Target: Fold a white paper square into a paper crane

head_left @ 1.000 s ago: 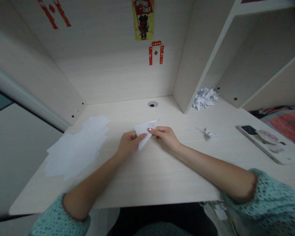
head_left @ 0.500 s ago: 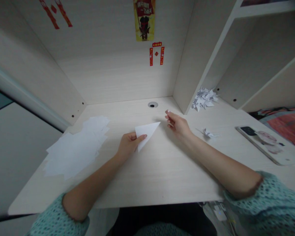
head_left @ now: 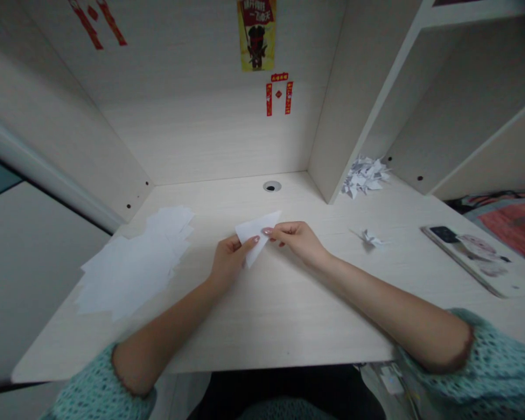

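Both hands, left [head_left: 228, 256] & right [head_left: 298, 240], fingers pinching folded white paper [head_left: 254, 233]; poster [head_left: 256, 34] text unreadable.

Loose paper stack [head_left: 131, 265], 1 small crane [head_left: 370, 237], phone [head_left: 468, 256], crane pile [head_left: 364, 175].

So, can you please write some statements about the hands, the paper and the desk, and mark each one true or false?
1. Both the left hand and the right hand hold the folded white paper. True.
2. The stack of loose sheets lies to the right of the hands. False: it lies to their left on the desk.
3. A small folded paper figure sits on the desk, apart from the right hand. True.
4. The phone is under the left hand. False: it lies far right, untouched.
5. The pile of folded figures sits in the shelf compartment. True.
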`<action>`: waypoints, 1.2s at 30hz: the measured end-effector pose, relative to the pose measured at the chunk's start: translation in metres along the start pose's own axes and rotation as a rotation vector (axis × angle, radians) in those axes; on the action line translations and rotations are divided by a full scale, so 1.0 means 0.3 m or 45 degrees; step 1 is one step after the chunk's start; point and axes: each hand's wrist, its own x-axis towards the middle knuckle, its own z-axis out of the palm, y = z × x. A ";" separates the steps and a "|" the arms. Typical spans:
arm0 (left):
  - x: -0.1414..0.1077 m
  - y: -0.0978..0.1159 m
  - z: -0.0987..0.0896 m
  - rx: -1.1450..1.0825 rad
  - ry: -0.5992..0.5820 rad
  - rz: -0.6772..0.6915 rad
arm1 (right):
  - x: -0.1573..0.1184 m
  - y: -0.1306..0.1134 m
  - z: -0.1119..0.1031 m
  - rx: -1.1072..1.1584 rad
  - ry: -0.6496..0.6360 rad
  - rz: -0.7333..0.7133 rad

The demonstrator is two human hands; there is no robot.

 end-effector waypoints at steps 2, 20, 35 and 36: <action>-0.001 0.012 0.000 -0.013 -0.028 0.031 | 0.004 0.004 -0.004 -0.028 -0.015 -0.017; 0.001 0.062 -0.027 -0.044 0.116 -0.047 | -0.033 0.032 0.058 -0.291 -0.118 -0.243; 0.042 0.032 -0.047 -0.332 0.240 -0.137 | -0.012 0.026 0.030 -0.254 -0.323 -0.065; 0.041 0.029 -0.044 -0.347 0.233 -0.152 | -0.010 0.021 0.025 -0.254 -0.343 -0.058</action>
